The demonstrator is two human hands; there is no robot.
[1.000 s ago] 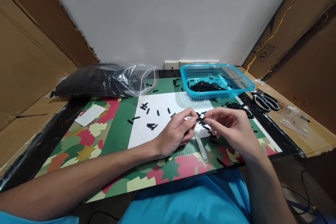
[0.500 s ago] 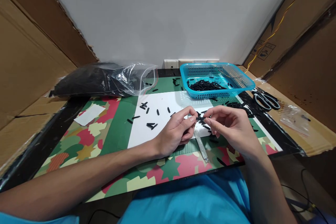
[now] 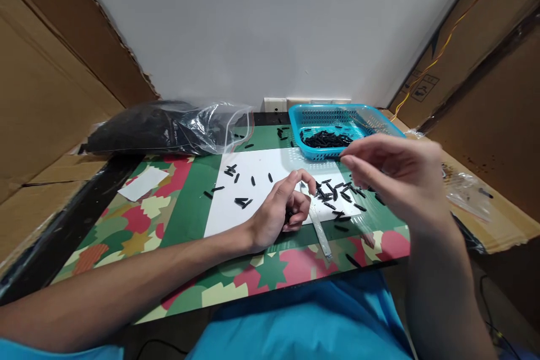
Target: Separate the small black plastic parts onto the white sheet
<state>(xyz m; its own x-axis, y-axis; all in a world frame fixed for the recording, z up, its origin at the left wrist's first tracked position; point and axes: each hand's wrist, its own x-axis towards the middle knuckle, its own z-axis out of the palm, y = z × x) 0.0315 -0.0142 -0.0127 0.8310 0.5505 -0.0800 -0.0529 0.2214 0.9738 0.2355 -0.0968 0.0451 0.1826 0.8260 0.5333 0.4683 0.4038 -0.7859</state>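
Note:
My right hand (image 3: pixel 392 180) is raised in front of the blue basket. Between its thumb and forefinger it pinches a small black strip (image 3: pixel 333 158), which sticks out to the left. My left hand (image 3: pixel 287 205) rests over the white sheet (image 3: pixel 274 160) with its fingers curled and the forefinger bent. Something black (image 3: pixel 289 215), seemingly more strips, shows inside its curl. Just right of that hand lies a slim silvery tool (image 3: pixel 320 233), its upper end by the forefinger; its kind is unclear. A loose pile of black strips (image 3: pixel 335 192) is spread beyond the tool.
A blue plastic basket (image 3: pixel 307 152) holding many black strips stands at the back right. A zip bag (image 3: pixel 169 126) full of black material lies at the back left. A white paper scrap (image 3: pixel 143 184) and a clear plastic bag (image 3: pixel 468 197) lie at the sides. Cardboard walls flank the table.
My right hand has moved up and to the right, away from my left hand, carrying a black strip towards the basket. My left hand stays almost in place, its thumb and forefinger now apart.

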